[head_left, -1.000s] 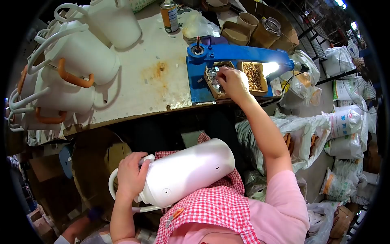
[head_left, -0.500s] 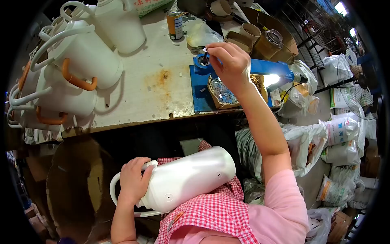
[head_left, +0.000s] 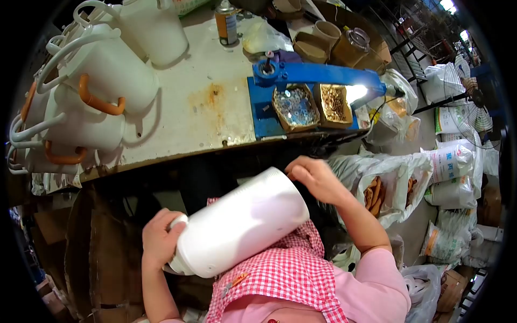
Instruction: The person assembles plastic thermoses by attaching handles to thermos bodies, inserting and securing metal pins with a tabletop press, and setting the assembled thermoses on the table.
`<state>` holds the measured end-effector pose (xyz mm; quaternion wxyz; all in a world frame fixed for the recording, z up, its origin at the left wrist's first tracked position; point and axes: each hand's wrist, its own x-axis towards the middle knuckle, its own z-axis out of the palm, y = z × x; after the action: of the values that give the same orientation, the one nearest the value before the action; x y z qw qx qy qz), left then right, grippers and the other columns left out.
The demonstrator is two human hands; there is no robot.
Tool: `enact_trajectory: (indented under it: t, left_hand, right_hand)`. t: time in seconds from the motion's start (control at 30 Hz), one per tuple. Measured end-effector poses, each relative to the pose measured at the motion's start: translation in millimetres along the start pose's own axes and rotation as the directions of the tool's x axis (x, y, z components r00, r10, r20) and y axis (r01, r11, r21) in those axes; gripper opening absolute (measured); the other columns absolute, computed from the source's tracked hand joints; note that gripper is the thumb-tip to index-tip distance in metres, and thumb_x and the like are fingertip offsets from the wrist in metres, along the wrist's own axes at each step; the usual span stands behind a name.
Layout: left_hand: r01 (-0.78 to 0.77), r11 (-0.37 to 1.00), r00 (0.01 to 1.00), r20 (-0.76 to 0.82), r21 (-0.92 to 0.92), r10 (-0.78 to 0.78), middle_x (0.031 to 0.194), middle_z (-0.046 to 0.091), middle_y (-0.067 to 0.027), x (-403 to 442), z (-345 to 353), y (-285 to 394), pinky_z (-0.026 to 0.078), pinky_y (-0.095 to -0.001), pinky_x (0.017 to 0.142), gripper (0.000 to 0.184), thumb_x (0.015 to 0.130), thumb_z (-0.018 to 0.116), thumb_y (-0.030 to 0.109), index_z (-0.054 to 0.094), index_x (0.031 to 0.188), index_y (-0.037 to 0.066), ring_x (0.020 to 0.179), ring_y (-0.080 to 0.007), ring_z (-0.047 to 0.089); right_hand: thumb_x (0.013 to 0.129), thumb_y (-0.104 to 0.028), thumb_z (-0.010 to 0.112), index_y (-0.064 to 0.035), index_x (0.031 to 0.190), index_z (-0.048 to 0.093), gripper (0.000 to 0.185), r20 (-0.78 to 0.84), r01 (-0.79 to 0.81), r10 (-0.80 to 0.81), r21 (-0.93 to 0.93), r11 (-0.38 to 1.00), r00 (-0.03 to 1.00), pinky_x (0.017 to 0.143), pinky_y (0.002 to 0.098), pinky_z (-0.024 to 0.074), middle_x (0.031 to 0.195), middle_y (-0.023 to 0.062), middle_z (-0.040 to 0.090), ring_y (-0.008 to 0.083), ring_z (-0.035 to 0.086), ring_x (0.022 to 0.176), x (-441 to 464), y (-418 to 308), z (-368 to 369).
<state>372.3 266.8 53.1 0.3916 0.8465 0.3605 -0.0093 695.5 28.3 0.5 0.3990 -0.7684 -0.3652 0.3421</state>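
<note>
Head view: white pot (head_left: 245, 223) at lower centre, visible side lacking the orange handle (head_left: 99, 106) already fitted to a stacked pot (head_left: 121, 70) at upper left; left hand (head_left: 161, 237) grips one end, right hand (head_left: 318, 180) curls beside the base, finger contact indeterminable.

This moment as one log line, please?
left hand: holds white jug by one end | right hand: by other end | jug: against checked apron

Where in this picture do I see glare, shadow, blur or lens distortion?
Head view: strong glare at the lamp; soft grey shadow on the white pot; right hand seems slightly blurred; wide-angle distortion, with black rounded corners.
</note>
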Motion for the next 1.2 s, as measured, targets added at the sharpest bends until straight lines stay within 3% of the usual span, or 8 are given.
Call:
enact_trajectory:
  t: [0.1, 0.13, 0.33, 0.4, 0.53, 0.63, 0.87, 1.2]
  left_hand:
    - [-0.059, 0.997, 0.994, -0.090, 0.046, 0.063, 0.081, 0.058, -0.0090, 4.1, -9.4, -8.2, 0.047, -0.0325, 0.067, 0.019, 0.083, 0.069, 0.017, 0.070, 0.097, 0.004, 0.073, -0.0252, 0.060]
    - [-0.092, 0.995, 0.986, -0.136, 0.025, 0.094, 0.081, 0.057, -0.0088, 8.5, -10.1, -14.0, 0.046, -0.0317, 0.067, 0.019, 0.085, 0.069, 0.018, 0.069, 0.097, 0.004, 0.073, -0.0239, 0.059]
    - [-0.087, 0.979, 0.962, -0.270, -0.183, 0.035, 0.083, 0.058, -0.0055, 20.4, -30.6, -41.2, 0.043, -0.0288, 0.070, 0.018, 0.088, 0.071, 0.014, 0.067, 0.098, -0.001, 0.074, -0.0196, 0.055]
    - [-0.226, 0.966, 0.863, -0.434, 0.128, 0.259, 0.110, 0.061, -0.0091, 16.2, -22.8, -51.3, 0.048, -0.0341, 0.088, 0.020, 0.091, 0.066, 0.008, 0.066, 0.110, 0.003, 0.107, -0.0202, 0.057]
    - [-0.164, 0.980, 0.720, -0.693, -0.109, 0.043, 0.141, 0.050, -0.0150, -27.5, 14.4, -73.1, 0.039, -0.0407, 0.110, 0.039, 0.102, 0.054, 0.021, 0.053, 0.137, 0.003, 0.131, -0.0290, 0.049]
    - [-0.145, 0.764, 0.829, -0.499, -0.629, -0.253, 0.150, 0.046, -0.0143, -33.8, 37.8, -78.5, 0.038, -0.0439, 0.111, 0.061, 0.104, 0.044, 0.047, 0.038, 0.151, 0.008, 0.136, -0.0291, 0.047]
    - [-0.220, 0.776, 0.831, -0.530, -0.591, -0.169, 0.138, 0.054, -0.0100, 73.0, -53.4, -47.8, 0.045, -0.0385, 0.099, 0.057, 0.104, 0.043, 0.047, 0.047, 0.143, 0.007, 0.125, -0.0226, 0.053]
    - [-0.211, 0.860, 0.949, -0.308, -0.464, 0.067, 0.121, 0.061, -0.0073, 218.4, -65.1, 74.4, 0.044, -0.0327, 0.094, 0.060, 0.105, 0.034, 0.053, 0.053, 0.134, 0.005, 0.110, -0.0175, 0.056]
  right_hand:
    - [0.097, -0.031, 0.068, 0.0065, 0.119, 0.062, 0.043, 0.281, -0.026, -0.140, 0.513, 0.858, 0.949, 0.090, 0.0346, 0.0520, 0.108, 0.0068, 0.071, 0.0176, 0.064, 0.099, -24.7, -4.7, 28.9]
    - [0.091, -0.027, 0.076, 0.0064, 0.118, 0.063, 0.045, 0.396, -0.319, 0.090, 0.563, 0.763, 0.914, 0.091, 0.0317, 0.0516, 0.111, 0.0086, 0.070, 0.0145, 0.063, 0.100, -23.3, -12.1, 34.5]
    - [0.089, -0.011, 0.076, 0.0072, 0.117, 0.064, 0.035, 0.216, -0.014, -0.167, 0.649, 0.761, 0.962, 0.089, 0.0294, 0.0522, 0.107, 0.0068, 0.071, 0.0112, 0.064, 0.096, -0.7, -31.7, 45.1]
    - [0.091, -0.009, 0.072, 0.0054, 0.119, 0.065, 0.032, 0.117, 0.069, -0.154, 0.529, 0.846, 0.981, 0.088, 0.0294, 0.0524, 0.106, 0.0070, 0.072, 0.0115, 0.064, 0.095, 7.9, -33.5, 55.9]
    - [0.094, -0.014, 0.070, 0.0055, 0.120, 0.065, 0.033, 0.044, 0.070, -0.125, 0.630, 0.773, 0.991, 0.087, 0.0297, 0.0526, 0.102, 0.0067, 0.072, 0.0110, 0.064, 0.094, 22.6, -50.9, 55.2]
    - [0.094, -0.016, 0.068, 0.0059, 0.120, 0.064, 0.034, 0.037, 0.037, -0.100, 0.757, 0.653, 0.994, 0.086, 0.0304, 0.0529, 0.101, 0.0075, 0.073, 0.0115, 0.064, 0.094, 38.6, -61.0, 49.5]
    - [0.094, -0.020, 0.068, 0.0063, 0.117, 0.062, 0.035, -0.220, 0.497, -0.446, 0.393, 0.773, 0.868, 0.083, 0.0348, 0.0532, 0.099, 0.0174, 0.073, 0.0180, 0.067, 0.092, 103.3, -116.0, 7.9]
    - [0.099, -0.020, 0.064, 0.0070, 0.122, 0.061, 0.036, -0.580, 0.492, -0.151, 0.494, 0.717, 0.801, 0.086, 0.0294, 0.0533, 0.109, 0.0102, 0.070, 0.0143, 0.066, 0.094, 118.3, -62.2, -87.0]
